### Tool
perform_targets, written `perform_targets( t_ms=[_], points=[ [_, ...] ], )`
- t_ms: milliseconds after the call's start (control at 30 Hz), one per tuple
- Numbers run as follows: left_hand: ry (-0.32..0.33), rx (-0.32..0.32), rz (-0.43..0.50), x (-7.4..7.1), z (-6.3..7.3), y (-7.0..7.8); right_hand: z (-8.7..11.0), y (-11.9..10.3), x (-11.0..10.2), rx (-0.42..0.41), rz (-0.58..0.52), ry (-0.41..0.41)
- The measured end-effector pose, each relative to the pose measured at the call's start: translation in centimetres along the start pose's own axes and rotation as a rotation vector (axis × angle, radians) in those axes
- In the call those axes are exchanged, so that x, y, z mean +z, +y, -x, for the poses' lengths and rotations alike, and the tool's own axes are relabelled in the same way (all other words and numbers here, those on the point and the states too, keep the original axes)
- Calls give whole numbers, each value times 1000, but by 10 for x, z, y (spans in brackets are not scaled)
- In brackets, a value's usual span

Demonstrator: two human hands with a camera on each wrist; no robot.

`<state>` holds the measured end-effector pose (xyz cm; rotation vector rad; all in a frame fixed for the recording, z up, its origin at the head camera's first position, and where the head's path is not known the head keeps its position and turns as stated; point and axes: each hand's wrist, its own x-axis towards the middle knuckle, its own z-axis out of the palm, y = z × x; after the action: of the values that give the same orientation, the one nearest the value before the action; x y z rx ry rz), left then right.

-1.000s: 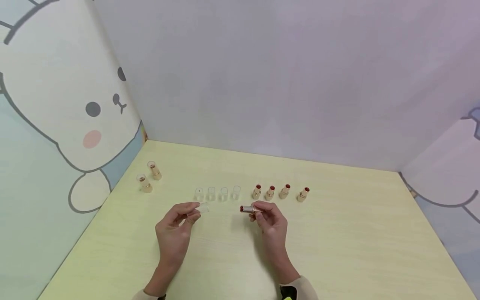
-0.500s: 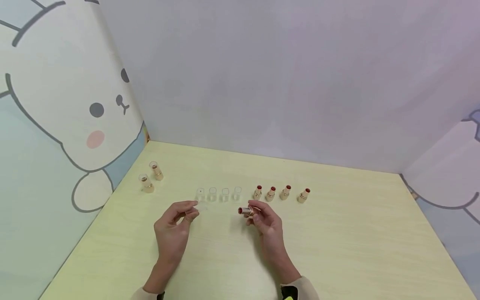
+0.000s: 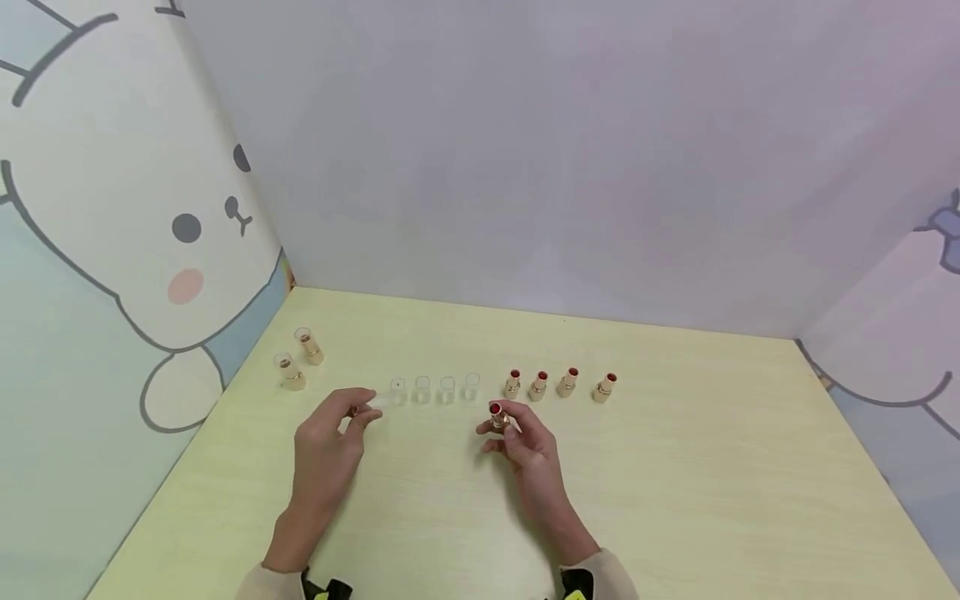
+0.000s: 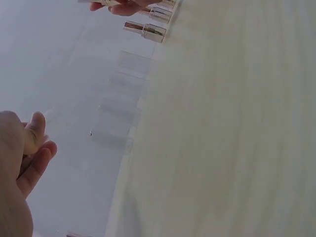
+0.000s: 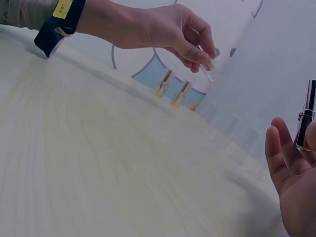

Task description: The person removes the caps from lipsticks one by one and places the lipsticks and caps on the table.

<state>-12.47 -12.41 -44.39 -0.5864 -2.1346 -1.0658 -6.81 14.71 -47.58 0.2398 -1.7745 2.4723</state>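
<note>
In the head view my left hand [image 3: 330, 442] pinches a clear cap [image 3: 381, 400] between thumb and fingertips, left of the row of caps. The right wrist view shows this cap's transparent wall [image 5: 213, 75] beyond the fingers. Thumb and index finger of my right hand [image 3: 534, 454] hold a gold lipstick tube [image 3: 498, 417] above the table, nearly upright, its red open end up. Several clear caps [image 3: 447, 390] stand in a row between and behind the hands. To their right stand several uncapped gold lipstick tubes [image 3: 567, 383].
Two gold tubes with clear caps over them, a nearer one [image 3: 290, 372] and a farther one [image 3: 308, 347], stand at the table's left edge. The pale wooden table [image 3: 697, 467] meets a plain back wall [image 3: 525, 167] and side walls with cartoon drawings.
My left hand has moved left and slightly away with the clear cap. My right hand has turned the lipstick tube from pointing left to nearly upright.
</note>
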Motion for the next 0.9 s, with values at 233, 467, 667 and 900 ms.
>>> perform_targets(
  t_ms=[233,467,667,900],
  points=[
    [-150,101,-233,-3,-19,-14,-1,0,0,2,-45,-1],
    [-405,3,-311,-6,-43,-21,-1,4,2,-29,-41,-1],
    [-575,-103,-381,-5,-52,-24,0,4,3,-27,-36,37],
    [-654,-124,-408,5,-54,-28,0,4,2,-73,88,117]
  ],
)
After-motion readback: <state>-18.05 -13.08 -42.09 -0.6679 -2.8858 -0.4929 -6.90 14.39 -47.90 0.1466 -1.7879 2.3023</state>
